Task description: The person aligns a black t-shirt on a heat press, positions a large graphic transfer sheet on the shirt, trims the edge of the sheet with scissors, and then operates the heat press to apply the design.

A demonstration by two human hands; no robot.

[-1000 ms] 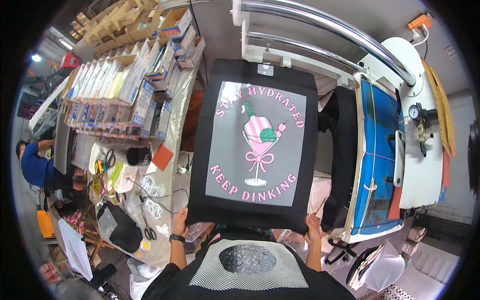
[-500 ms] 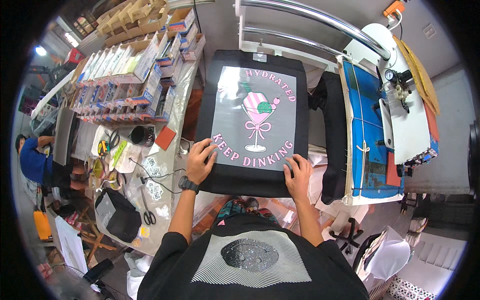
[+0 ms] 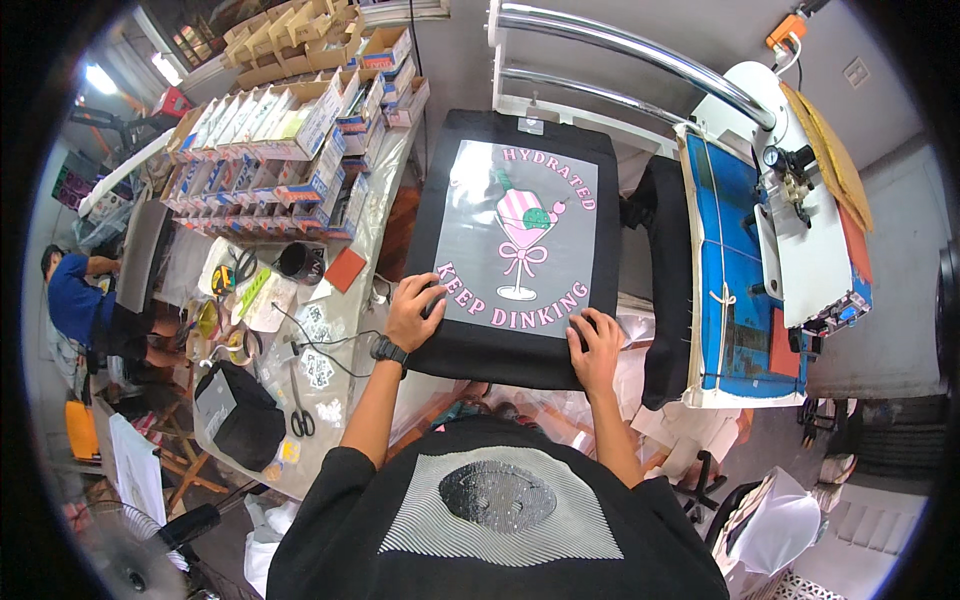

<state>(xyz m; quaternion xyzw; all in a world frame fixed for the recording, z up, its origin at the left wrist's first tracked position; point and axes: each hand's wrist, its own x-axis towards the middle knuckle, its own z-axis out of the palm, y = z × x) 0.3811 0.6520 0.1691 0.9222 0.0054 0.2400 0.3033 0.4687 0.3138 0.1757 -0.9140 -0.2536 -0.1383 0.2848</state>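
Observation:
A black T-shirt (image 3: 510, 358) lies stretched flat in front of me on a heat-press bed. On it rests a clear transfer film (image 3: 470, 230) with pink curved lettering and a pink-striped drink glass with a bow. My left hand (image 3: 414, 312), a black watch on its wrist, touches the shirt at the film's lower left corner, fingers bent and apart. At the lower right corner, my right hand (image 3: 597, 348) lies on the shirt with its fingers spread. Neither hand holds anything.
Left, a plastic-covered table (image 3: 360, 300) bears stacked cardboard boxes (image 3: 270, 150), scissors (image 3: 301, 420), a black mug (image 3: 300, 262) and a black cap (image 3: 238, 415). Press machinery with a blue board (image 3: 735, 330) stands at right, below chrome bars (image 3: 640, 55). A co-worker (image 3: 80, 300) is far left.
The whole view has shifted slightly, so the shirt and table sit a little farther right. Both hands stay at the film's lower corners, with the right fingers now closer to its corner.

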